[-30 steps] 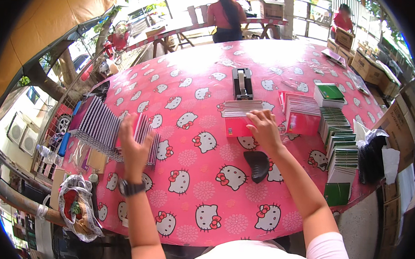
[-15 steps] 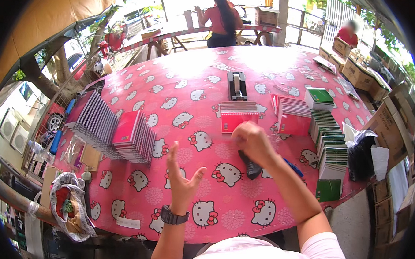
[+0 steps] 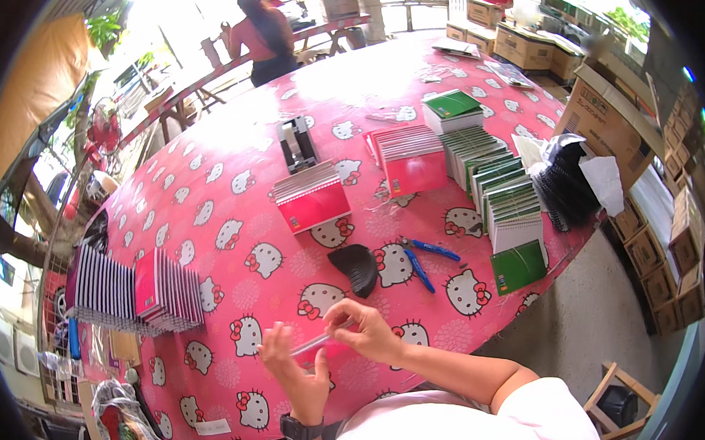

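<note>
Low over the near middle of the table, my right hand (image 3: 366, 332) pinches one end of a thin pale-edged strip-like thing (image 3: 312, 344), seen nearly edge-on; its kind is hard to make out. At its other end is my left hand (image 3: 296, 376), fingers stretched out and thumb apart. Just beyond my hands lies a curved black object (image 3: 355, 268), with blue-handled pliers (image 3: 420, 263) to its right. Farther off stand a row of red notebooks (image 3: 316, 206) and another red row (image 3: 413, 171).
Green spiral notebooks (image 3: 513, 203) line the right side, beside a bundle of black coils (image 3: 563, 187). A black tape dispenser (image 3: 297, 145) stands behind the red row. At left are stacks of red notebooks (image 3: 161, 290) and purple notebooks (image 3: 102, 290). Another person (image 3: 262, 36) sits beyond the table.
My right hand has drawn back from near the red notebooks toward me and meets my left hand, with the thin strip between them. The view has turned to the right.
</note>
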Action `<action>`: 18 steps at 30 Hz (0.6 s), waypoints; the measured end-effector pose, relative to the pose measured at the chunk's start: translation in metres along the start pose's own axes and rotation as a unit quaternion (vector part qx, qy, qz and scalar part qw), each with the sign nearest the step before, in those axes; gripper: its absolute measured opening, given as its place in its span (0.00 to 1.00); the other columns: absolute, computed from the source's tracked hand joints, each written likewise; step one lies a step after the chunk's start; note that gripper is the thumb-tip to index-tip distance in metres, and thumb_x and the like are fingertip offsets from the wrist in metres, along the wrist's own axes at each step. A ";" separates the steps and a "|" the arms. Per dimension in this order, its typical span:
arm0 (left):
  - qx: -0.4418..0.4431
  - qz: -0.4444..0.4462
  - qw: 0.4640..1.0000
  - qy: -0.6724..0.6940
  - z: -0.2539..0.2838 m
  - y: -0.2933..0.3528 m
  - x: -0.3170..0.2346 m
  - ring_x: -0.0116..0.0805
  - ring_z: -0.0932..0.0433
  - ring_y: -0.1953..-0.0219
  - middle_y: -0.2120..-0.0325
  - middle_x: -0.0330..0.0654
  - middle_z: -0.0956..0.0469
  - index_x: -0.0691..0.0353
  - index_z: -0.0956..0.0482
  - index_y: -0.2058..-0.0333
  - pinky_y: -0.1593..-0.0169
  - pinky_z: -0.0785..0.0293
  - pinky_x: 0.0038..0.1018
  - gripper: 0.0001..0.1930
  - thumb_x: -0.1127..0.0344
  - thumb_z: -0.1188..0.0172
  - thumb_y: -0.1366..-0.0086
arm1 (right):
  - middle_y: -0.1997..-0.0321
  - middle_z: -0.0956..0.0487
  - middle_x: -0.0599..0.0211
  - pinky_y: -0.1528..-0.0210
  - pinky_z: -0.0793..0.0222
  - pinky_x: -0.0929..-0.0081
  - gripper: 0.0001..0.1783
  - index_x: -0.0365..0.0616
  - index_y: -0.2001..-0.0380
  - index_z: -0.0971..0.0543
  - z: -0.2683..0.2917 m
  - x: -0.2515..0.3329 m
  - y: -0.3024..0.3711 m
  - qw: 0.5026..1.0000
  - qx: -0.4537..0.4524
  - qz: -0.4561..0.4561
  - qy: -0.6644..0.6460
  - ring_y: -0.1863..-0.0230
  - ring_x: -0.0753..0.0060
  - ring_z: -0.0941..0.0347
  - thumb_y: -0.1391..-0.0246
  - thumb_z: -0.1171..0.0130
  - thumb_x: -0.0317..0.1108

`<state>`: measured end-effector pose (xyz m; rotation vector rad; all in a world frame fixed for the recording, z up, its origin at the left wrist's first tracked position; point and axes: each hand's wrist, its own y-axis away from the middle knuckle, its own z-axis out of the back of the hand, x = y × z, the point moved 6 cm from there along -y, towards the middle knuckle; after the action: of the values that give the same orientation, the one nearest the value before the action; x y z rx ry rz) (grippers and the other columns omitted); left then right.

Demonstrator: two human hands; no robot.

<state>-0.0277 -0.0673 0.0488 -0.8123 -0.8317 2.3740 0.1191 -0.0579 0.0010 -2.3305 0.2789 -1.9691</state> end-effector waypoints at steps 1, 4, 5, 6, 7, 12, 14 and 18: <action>0.051 -0.008 0.999 0.005 -0.007 0.000 -0.003 0.39 0.26 0.57 0.56 0.44 0.26 0.60 0.34 0.43 0.42 0.43 0.41 0.29 0.77 0.41 0.46 | 0.64 0.24 0.71 0.56 0.32 0.80 0.09 0.41 0.61 0.25 -0.002 0.000 0.002 1.000 0.006 0.004 -0.009 0.59 0.81 0.28 0.47 0.42 0.24; 0.095 -0.026 0.995 0.016 -0.017 0.005 -0.007 0.30 0.23 0.70 0.73 0.35 0.21 0.55 0.21 0.53 0.55 0.39 0.31 0.20 0.76 0.40 0.46 | 0.64 0.24 0.70 0.56 0.32 0.80 0.10 0.40 0.61 0.25 0.003 0.001 0.004 0.999 0.043 -0.009 0.017 0.60 0.81 0.28 0.48 0.41 0.23; 0.100 -0.041 0.994 0.023 -0.016 0.003 -0.009 0.29 0.23 0.70 0.72 0.34 0.21 0.54 0.21 0.54 0.56 0.40 0.30 0.19 0.76 0.40 0.47 | 0.64 0.24 0.70 0.57 0.32 0.80 0.10 0.40 0.61 0.25 0.008 0.003 0.003 0.998 0.056 -0.017 0.031 0.60 0.80 0.28 0.48 0.41 0.24; 0.105 -0.054 0.993 0.028 -0.011 0.000 -0.008 0.29 0.24 0.69 0.72 0.34 0.21 0.54 0.20 0.55 0.57 0.40 0.30 0.19 0.76 0.40 0.47 | 0.64 0.23 0.68 0.58 0.32 0.80 0.09 0.41 0.63 0.23 0.022 0.015 -0.003 0.994 0.044 0.037 0.096 0.61 0.80 0.28 0.49 0.39 0.25; 0.107 -0.066 0.992 0.033 -0.009 -0.004 -0.009 0.28 0.24 0.69 0.71 0.34 0.21 0.53 0.20 0.56 0.59 0.41 0.29 0.19 0.76 0.40 0.48 | 0.64 0.22 0.67 0.59 0.32 0.80 0.06 0.42 0.65 0.21 0.042 0.032 -0.015 0.986 0.024 0.072 0.148 0.62 0.79 0.27 0.47 0.39 0.28; 0.120 -0.076 0.990 -0.006 -0.016 -0.009 -0.002 0.25 0.26 0.68 0.68 0.29 0.21 0.49 0.18 0.56 0.60 0.41 0.27 0.18 0.75 0.41 0.46 | 0.66 0.19 0.60 0.63 0.29 0.72 0.09 0.39 0.66 0.19 0.170 0.116 -0.140 0.902 -0.138 0.249 0.324 0.67 0.69 0.24 0.47 0.48 0.25; 0.094 -0.079 0.992 -0.021 -0.013 -0.006 -0.003 0.26 0.26 0.68 0.70 0.30 0.21 0.49 0.17 0.57 0.60 0.41 0.28 0.17 0.74 0.40 0.46 | 0.61 0.18 0.54 0.55 0.27 0.69 0.11 0.40 0.63 0.18 0.217 0.120 -0.208 0.861 -0.175 0.243 0.412 0.59 0.61 0.21 0.50 0.46 0.26; 0.101 -0.058 0.993 0.007 -0.012 -0.020 -0.012 0.33 0.25 0.65 0.68 0.34 0.21 0.52 0.18 0.56 0.58 0.37 0.32 0.19 0.74 0.40 0.48 | 0.56 0.20 0.57 0.47 0.31 0.64 0.14 0.50 0.61 0.18 0.299 0.070 -0.310 0.737 -0.148 0.061 0.657 0.51 0.57 0.24 0.49 0.49 0.33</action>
<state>-0.0065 -0.0558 0.0587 -0.6783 -0.6036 2.3021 0.4518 0.2158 0.0724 -0.4661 0.7887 -3.2232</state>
